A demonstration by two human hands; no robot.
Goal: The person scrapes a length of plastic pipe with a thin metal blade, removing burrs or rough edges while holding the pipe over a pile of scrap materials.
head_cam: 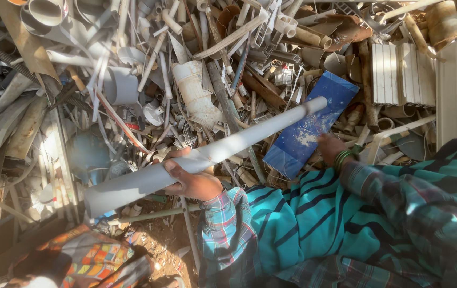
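My left hand [192, 181] is closed around a long grey plastic pipe [250, 140]. The pipe slants from lower left to upper right over a heap of plastic scrap. My right hand [331, 147], with green bangles at the wrist, grips the right edge of a flat blue rectangular plastic piece [314, 125] marked with white scratches. The far end of the pipe lies across this blue piece. Most of my right hand's fingers are hidden behind the piece.
A dense pile of broken white and grey pipes, fittings and strips [186, 80] fills the ground. A white ribbed panel [403, 73] and a long white profile [455, 85] lie at the right. A colourful patterned cloth [92, 258] sits at bottom left.
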